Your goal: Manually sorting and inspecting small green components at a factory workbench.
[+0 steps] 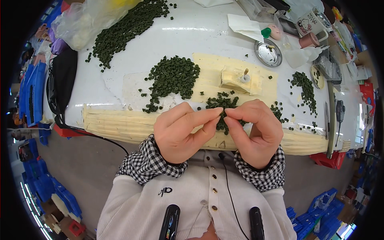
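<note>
My left hand (182,130) and my right hand (258,132) meet at the front of the table, thumb and forefinger of each pinched together. Between their fingertips is a small dark green cup-shaped part (223,113), mostly hidden by the fingers. Just behind and below the fingertips lies a small pile of the same green parts (222,101). To the left of it sits a larger heap of green parts (174,76). Beyond the hands, a yellow-taped block (234,79) holds a short upright brass-coloured pin (246,72) in a whitish base.
A long green heap (132,28) and a clear plastic bag (86,24) lie at the far left. More green parts (305,90) are scattered to the right. At the back right are a round metal lid (268,53), a white mug (310,23) and a squeeze bottle (298,58).
</note>
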The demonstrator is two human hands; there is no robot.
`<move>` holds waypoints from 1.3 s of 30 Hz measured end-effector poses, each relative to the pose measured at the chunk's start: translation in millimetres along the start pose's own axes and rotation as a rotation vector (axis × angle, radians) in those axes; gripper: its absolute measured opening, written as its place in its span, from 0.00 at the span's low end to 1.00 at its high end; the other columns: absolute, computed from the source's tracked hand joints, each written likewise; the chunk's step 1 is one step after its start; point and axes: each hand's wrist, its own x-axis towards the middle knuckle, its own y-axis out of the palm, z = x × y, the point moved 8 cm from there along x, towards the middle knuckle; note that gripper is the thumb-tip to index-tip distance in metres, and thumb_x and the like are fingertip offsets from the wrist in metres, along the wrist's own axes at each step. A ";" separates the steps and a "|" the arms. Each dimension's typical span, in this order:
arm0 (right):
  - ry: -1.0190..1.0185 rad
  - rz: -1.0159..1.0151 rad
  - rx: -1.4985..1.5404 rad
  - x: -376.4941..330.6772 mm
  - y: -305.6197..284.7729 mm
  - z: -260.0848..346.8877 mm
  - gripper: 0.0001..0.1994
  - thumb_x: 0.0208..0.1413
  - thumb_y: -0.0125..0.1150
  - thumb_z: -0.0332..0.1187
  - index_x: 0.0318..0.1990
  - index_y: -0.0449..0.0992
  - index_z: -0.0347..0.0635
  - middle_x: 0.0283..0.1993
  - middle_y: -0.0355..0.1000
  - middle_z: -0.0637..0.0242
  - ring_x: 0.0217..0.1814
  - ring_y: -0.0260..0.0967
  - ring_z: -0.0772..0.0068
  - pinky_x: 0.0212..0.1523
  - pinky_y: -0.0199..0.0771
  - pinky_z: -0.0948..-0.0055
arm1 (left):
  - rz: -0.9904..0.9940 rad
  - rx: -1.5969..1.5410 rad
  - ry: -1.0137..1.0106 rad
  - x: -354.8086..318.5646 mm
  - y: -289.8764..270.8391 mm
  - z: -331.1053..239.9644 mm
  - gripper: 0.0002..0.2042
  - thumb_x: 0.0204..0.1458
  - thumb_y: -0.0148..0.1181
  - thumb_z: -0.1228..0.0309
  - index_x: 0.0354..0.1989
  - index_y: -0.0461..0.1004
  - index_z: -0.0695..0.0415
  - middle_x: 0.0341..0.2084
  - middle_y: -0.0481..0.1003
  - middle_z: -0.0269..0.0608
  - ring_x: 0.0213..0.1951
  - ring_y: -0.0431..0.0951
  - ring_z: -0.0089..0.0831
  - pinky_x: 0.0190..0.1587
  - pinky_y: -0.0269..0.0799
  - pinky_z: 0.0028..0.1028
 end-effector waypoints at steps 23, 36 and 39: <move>-0.181 0.032 -0.063 -1.4 -1.5 12.4 0.12 0.38 0.69 0.17 0.33 0.77 0.37 0.31 0.74 0.63 0.31 0.71 0.64 0.31 0.72 0.72 | 0.053 0.100 0.275 -8.1 1.6 -12.3 0.23 0.35 0.66 0.85 0.45 0.79 0.58 0.13 0.60 0.31 0.14 0.62 0.28 0.16 0.58 0.28; -0.242 -0.021 -0.197 -2.0 1.9 16.2 0.12 0.39 0.68 0.17 0.32 0.75 0.36 0.30 0.71 0.62 0.29 0.70 0.64 0.28 0.71 0.71 | 0.020 0.030 0.143 -4.7 3.9 -8.7 0.17 0.40 0.66 0.85 0.42 0.79 0.59 0.14 0.63 0.32 0.15 0.62 0.23 0.17 0.55 0.24; -0.212 0.001 -0.169 -0.5 2.8 13.3 0.11 0.40 0.66 0.16 0.32 0.74 0.36 0.29 0.71 0.62 0.28 0.69 0.64 0.27 0.70 0.71 | 0.101 -0.131 -0.014 -1.1 5.0 -0.1 0.15 0.42 0.66 0.84 0.41 0.80 0.60 0.15 0.62 0.30 0.16 0.60 0.19 0.19 0.52 0.21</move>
